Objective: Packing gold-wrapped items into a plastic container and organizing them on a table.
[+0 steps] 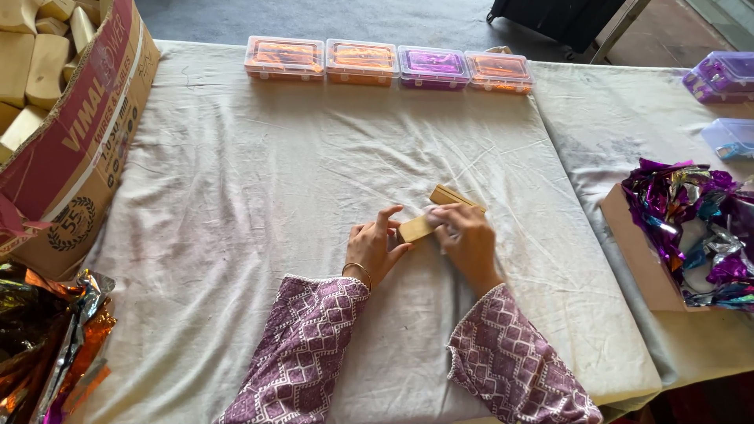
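A tan rectangular block (433,212) lies at an angle on the white cloth (259,196) in the middle of the table. My left hand (374,246) grips its near end with thumb and fingers. Over the block's middle, my right hand (466,238) presses down with the fingers curled, and a bit of clear film seems to lie under them. The far end of the block sticks out beyond my right hand. Both arms wear purple patterned sleeves.
Several lidded plastic boxes (389,61), orange and purple, line the far edge. A cardboard carton (67,149) of tan blocks stands at left, with shiny foil (47,345) below it. At right are a tray of purple foil wrappers (691,228) and more plastic boxes (722,74).
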